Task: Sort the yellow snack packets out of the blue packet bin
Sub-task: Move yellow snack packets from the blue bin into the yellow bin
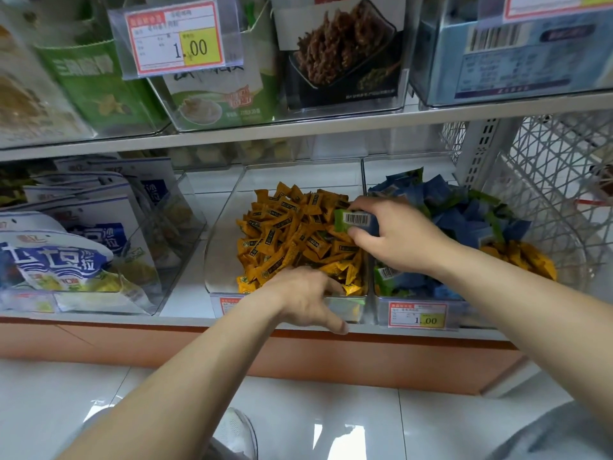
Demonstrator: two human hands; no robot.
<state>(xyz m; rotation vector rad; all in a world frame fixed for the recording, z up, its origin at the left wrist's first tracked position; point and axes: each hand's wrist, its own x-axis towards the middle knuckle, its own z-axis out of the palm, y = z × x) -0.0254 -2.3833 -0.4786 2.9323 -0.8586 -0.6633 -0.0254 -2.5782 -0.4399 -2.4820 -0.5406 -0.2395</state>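
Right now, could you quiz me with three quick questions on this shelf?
1. Fill in: the stray yellow packets lie at the blue bin's ____ side.
2. The left hand reaches into: A, the yellow bin; B, the blue bin.
3. True or false: the right hand pinches a barcoded packet.
Key: 1 right; 2 A; 3 true.
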